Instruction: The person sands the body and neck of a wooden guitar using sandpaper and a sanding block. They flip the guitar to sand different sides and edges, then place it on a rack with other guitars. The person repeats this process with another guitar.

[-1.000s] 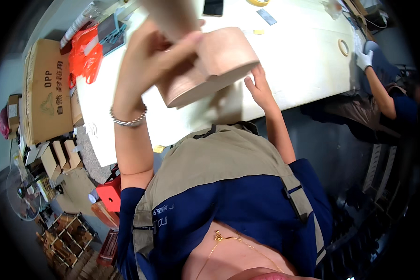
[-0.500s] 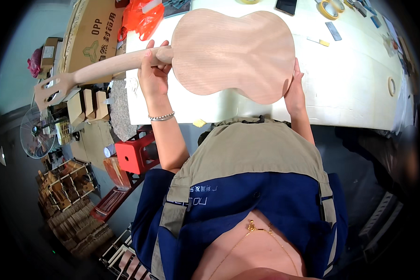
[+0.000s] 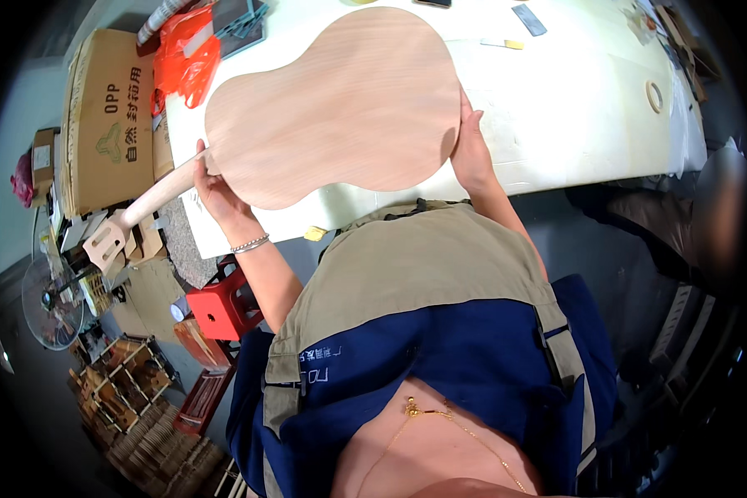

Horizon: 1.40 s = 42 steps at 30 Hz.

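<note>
A bare, pale wooden ukulele body with its neck attached (image 3: 332,112) is held above the white table, its flat back toward me. The slotted headstock points to the lower left. My left hand (image 3: 217,192) grips it where the neck meets the body; the fingers are partly hidden behind the wood. At the wide rounded end, my right hand (image 3: 471,149) holds the right edge, thumb on the near side and the other fingers mostly out of sight behind the body.
The white table (image 3: 573,124) carries a grey flat block (image 3: 529,20), a tape roll (image 3: 654,97) and a red plastic bag (image 3: 186,58). Left of it stand a cardboard box (image 3: 112,124), a red stool (image 3: 224,309) and a fan (image 3: 52,300). Another person (image 3: 672,220) is at the right.
The ukulele has moved left in the view and tilted, its headstock swinging lower and its back turning more squarely toward me. Both hands keep their hold. The whole view has shifted too.
</note>
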### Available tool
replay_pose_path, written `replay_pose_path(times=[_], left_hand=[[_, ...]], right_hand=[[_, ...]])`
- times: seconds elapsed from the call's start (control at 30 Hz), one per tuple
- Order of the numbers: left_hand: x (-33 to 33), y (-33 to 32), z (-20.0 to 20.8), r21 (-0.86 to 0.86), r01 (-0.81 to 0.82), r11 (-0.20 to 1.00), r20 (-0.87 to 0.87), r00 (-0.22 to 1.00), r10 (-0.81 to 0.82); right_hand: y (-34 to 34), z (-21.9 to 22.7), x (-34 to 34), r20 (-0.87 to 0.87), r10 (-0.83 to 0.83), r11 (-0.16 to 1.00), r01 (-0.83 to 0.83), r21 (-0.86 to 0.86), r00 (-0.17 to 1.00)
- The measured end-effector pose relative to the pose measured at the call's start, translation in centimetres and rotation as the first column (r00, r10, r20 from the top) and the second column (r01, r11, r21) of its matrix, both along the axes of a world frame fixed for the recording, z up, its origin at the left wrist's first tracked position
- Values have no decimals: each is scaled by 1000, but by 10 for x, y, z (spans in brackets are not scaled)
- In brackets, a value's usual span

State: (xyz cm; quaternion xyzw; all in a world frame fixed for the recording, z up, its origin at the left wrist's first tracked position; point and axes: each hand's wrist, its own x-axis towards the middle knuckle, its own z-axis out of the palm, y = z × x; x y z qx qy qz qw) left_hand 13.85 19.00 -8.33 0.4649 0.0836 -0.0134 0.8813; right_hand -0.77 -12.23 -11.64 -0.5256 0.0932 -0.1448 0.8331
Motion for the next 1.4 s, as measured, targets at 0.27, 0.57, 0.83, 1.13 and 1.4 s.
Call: replay_pose_path(times=[0.27,0.57,0.83,1.13,1.4], left_hand=[[6,10,-5,67,44,997,-101,994,-37],[7,11,5,245,-97,965,-56,992,113],[-24,-30,64,330,-93,939,91,994,66],[-41,-44,85,422,-65,904,191,982,-18],[-49,-49,97,543,-172,822,286,958,11]], right_hand=[[-7,15,-1,-162,11,979,-44,-201,987],[-13,18,0,-207,29,991,-56,-124,978],[-3,-6,-4,-173,-42,990,65,129,984],[-5,-22,-11,-155,-72,970,105,219,985],[-17,-32,-17,-152,85,961,-41,275,985]])
